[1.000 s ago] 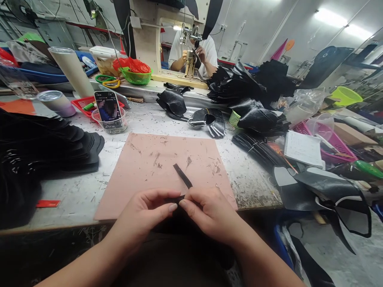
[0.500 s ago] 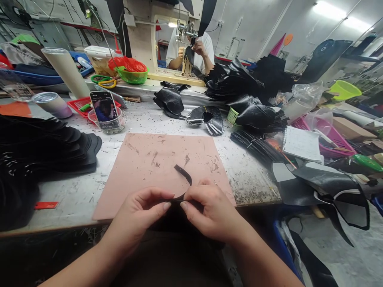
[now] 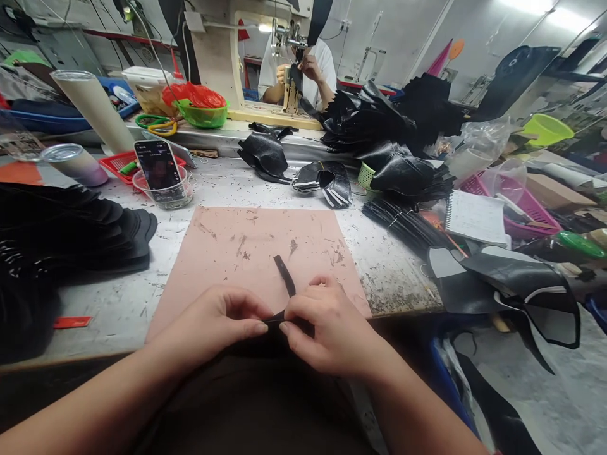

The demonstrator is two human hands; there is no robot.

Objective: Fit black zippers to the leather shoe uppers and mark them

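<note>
Black strip [image 3: 283,273] now straighter at its free end, both hands [image 3: 327,322] pinched closed on it

Dark clothing [image 3: 256,404] covers the lap below the near edge of the bench [image 3: 114,306]; I see bare forearms [image 3: 118,379], left hand [image 3: 215,319] and right hand [image 3: 327,325].

Left hand [image 3: 218,316] and right hand [image 3: 327,325] share a fingertip grip on a black strip [image 3: 284,276]; its free end overlaps a pink mat [image 3: 222,253] on the tabletop [image 3: 114,306].
</note>
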